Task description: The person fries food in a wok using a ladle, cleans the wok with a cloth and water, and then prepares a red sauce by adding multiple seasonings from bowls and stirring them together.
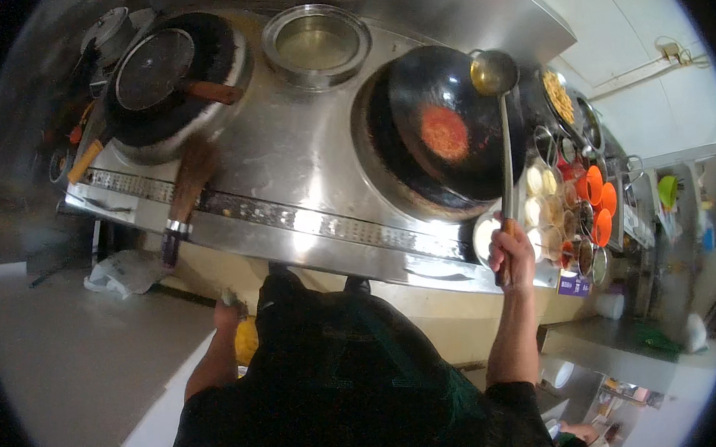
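Observation:
My right hand (514, 256) grips the wooden end of a long-handled metal ladle (506, 151). The ladle's bowl, with yellowish liquid in it, is over the far right rim of a black wok (412, 110). Red sauce or food (445, 133) lies in the bottom of this wok, which sits tilted on the right burner. Low on the left, away from the stove, hangs my left hand (227, 313). Something pale and blurred is at its fingers, and whether it is held is unclear.
A round metal pot of liquid (316, 42) is set into the steel stovetop (284, 147). Further left is another wok (215, 46) with a strainer (157, 69). A brush (187, 192) overhangs the front edge. Seasoning containers (543, 204) and orange cups (602, 200) crowd the right. Another person's arm (579, 432) shows lower right.

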A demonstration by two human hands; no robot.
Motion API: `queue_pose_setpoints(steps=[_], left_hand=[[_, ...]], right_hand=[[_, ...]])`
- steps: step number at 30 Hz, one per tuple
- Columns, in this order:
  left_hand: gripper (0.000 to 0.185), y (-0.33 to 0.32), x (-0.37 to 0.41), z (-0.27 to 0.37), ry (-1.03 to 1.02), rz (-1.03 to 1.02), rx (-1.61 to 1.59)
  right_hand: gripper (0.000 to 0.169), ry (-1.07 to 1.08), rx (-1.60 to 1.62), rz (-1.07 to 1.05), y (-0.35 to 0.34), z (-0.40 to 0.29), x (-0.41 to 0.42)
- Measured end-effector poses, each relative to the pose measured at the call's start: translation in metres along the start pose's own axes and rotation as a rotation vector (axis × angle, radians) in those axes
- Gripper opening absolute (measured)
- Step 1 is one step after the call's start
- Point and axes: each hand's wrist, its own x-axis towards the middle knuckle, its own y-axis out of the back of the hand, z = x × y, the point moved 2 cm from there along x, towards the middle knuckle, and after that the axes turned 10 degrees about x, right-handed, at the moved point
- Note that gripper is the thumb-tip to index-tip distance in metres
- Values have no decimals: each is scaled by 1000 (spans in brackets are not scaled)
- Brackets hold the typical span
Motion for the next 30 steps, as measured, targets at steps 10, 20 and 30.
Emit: queue_pose_setpoints(steps=[10, 20, 30], left_hand=[[24, 123, 48, 25, 221, 78, -327], [32, 148, 16, 12, 363, 50, -508], [36, 132, 67, -81, 259, -73, -575]], right_hand=[[18, -308, 92, -230, -226, 65, 104], [15, 805, -1345, 38, -225, 113, 216], [9, -352, 134, -90, -287, 104, 214]])
